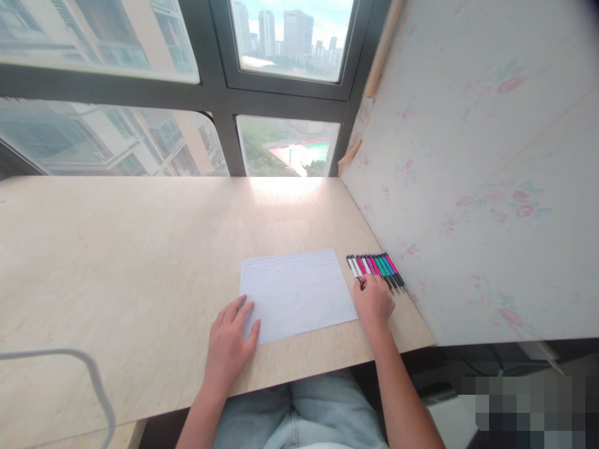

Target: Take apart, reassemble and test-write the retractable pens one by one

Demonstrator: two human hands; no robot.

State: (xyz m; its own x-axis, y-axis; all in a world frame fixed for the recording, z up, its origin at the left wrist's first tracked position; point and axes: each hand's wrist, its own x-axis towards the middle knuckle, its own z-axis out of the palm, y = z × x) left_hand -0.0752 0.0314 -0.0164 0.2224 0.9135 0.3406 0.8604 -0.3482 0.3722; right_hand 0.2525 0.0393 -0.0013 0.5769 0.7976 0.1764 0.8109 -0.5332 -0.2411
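Note:
A sheet of white paper point(299, 296) lies on the desk, with lines of small handwriting along its top edge. My left hand point(234, 330) rests at the paper's lower left, fingers spread and fingertips on its edge. To the right of the sheet, several pens point(377, 265) lie side by side in a slanted row, with white, pink, purple, green and blue barrels and black ends. My right hand point(373, 302) is at the lower left of this row, fingers curled in a pinch around a pen's dark part point(360, 284). The hand covers the lower ends of the nearest pens.
The pale desk point(116, 262) runs back to a dark-framed window point(219, 103). A flowered wall point(468, 156) borders the pens on the right. A grey cable point(88, 362) curves over the desk's near left. My legs point(299, 405) are below the front edge.

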